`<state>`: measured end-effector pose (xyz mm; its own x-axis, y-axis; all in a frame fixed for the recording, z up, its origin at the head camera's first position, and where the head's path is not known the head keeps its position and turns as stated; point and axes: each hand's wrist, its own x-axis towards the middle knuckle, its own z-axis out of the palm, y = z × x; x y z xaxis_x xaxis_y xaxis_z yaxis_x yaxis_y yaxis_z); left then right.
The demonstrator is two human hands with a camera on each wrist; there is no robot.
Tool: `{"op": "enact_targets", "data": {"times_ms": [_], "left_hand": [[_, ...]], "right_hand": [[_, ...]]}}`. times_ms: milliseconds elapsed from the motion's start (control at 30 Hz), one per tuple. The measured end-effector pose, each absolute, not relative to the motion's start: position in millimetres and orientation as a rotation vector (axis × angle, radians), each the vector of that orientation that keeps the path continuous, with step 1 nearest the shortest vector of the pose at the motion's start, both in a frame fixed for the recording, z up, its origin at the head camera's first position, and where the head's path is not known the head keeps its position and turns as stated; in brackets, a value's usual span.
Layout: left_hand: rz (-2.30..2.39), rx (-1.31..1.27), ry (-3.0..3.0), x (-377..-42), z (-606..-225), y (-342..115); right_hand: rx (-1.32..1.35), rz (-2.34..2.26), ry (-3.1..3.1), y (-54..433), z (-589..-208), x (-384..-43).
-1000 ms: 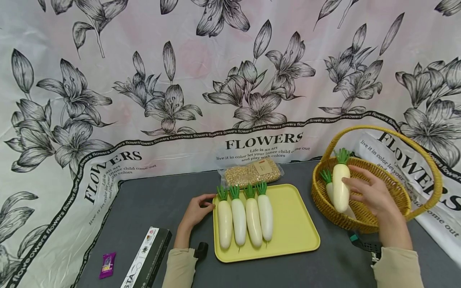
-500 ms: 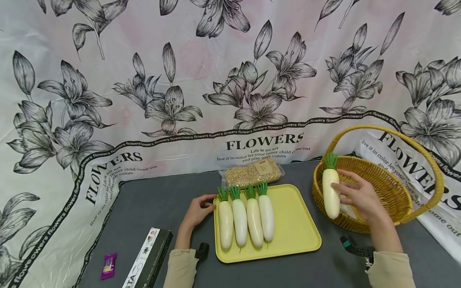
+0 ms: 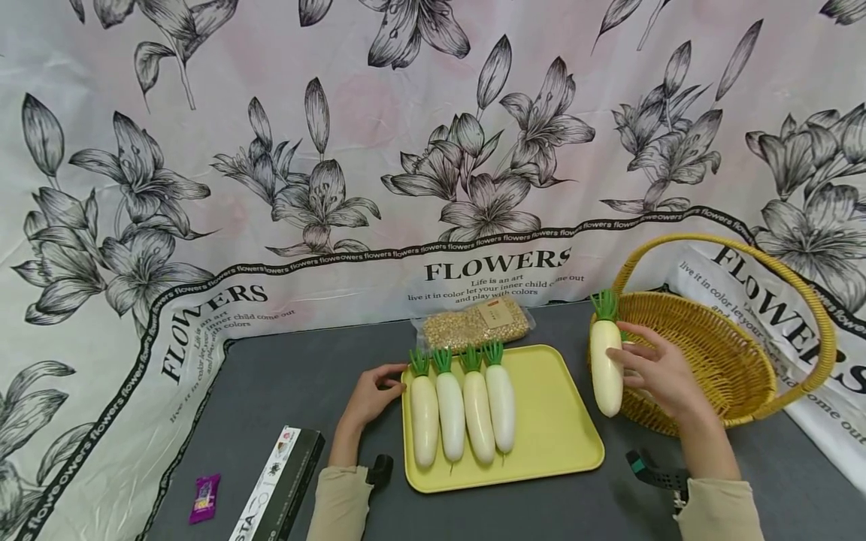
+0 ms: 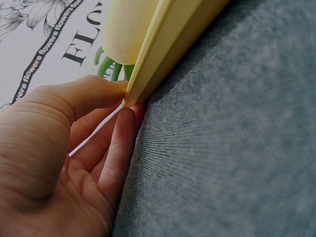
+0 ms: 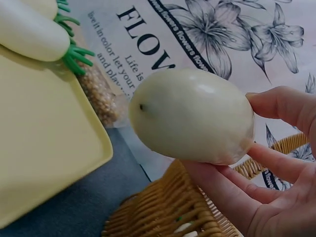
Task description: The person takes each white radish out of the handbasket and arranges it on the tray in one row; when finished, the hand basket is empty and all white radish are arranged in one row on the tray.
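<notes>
My right hand point(image 3: 656, 374) holds a white radish point(image 3: 607, 368) with green leaf stubs between thumb and fingers, over the left rim of the wicker basket point(image 3: 727, 353). In the right wrist view the radish's rounded lower end point(image 5: 192, 116) faces the camera. My left hand point(image 3: 368, 394) pinches the left rim of the yellow tray point(image 3: 555, 421) near its far corner; the left wrist view shows the thumb point(image 4: 96, 96) on that rim. Several white radishes lie side by side on the tray's left half, among them one point(image 3: 502, 409) at the row's right end.
Behind the tray lies a clear bag of grains point(image 3: 467, 324). A long black-and-white box point(image 3: 277, 481) and a small purple packet point(image 3: 204, 498) are at the left. The basket's tall handle point(image 3: 805, 300) arches up. Another radish, mostly hidden, is in the basket.
My right hand has carried the radish leftward and slightly nearer, from above the basket's inside to its left rim. The left hand and tray have stayed put.
</notes>
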<state>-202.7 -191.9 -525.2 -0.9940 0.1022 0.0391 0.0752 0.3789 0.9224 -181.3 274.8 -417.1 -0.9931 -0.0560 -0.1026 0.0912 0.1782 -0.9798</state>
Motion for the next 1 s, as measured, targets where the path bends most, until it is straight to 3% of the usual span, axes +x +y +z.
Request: {"op": "enact_targets", "data": {"times_ms": [633,1000], "left_hand": [[1.738,0.158,2.591,-201.6,-526.9,-192.8],[1.73,0.16,2.605,-202.1,-527.1,-191.3]], "right_hand": [[-0.118,-1.939,2.394,239.3,-427.4,-178.0],[-0.129,-1.892,2.351,215.7,-453.0,-180.6]]}}
